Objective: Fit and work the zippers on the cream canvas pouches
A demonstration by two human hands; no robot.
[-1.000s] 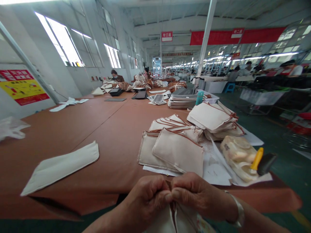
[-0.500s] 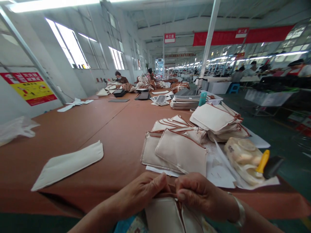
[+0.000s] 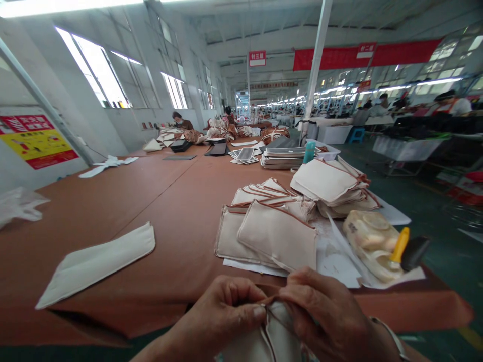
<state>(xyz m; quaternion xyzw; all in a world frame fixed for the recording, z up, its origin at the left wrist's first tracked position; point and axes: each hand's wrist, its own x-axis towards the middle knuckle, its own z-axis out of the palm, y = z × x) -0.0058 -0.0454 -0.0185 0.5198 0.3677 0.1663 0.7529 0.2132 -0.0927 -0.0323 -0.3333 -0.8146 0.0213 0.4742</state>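
A cream fabric panel with brown edging [image 3: 281, 329] hangs between my hands at the table's near edge. My left hand [image 3: 230, 311] is closed, thumb and fingers pinching its brown-edged top. My right hand [image 3: 324, 306] is also closed on that edge, just to the right; its fingertips are partly hidden. A bracelet circles my right wrist. Directly beyond my hands lie two cream panels [image 3: 279, 236], overlapping on white paper. Behind them is a fanned group of similar brown-edged pieces [image 3: 260, 193].
A stack of cream panels [image 3: 328, 183] is at the right. Near it sit a plastic container [image 3: 370, 231] and a yellow-handled tool [image 3: 400, 246]. One long cream piece [image 3: 101, 261] lies left on the brown table [image 3: 169, 211]. A teal bottle [image 3: 309, 151] stands farther back.
Both hands have shifted slightly right and lower, their grip along the panel's brown edge changing. The camera view has turned a little to the right.
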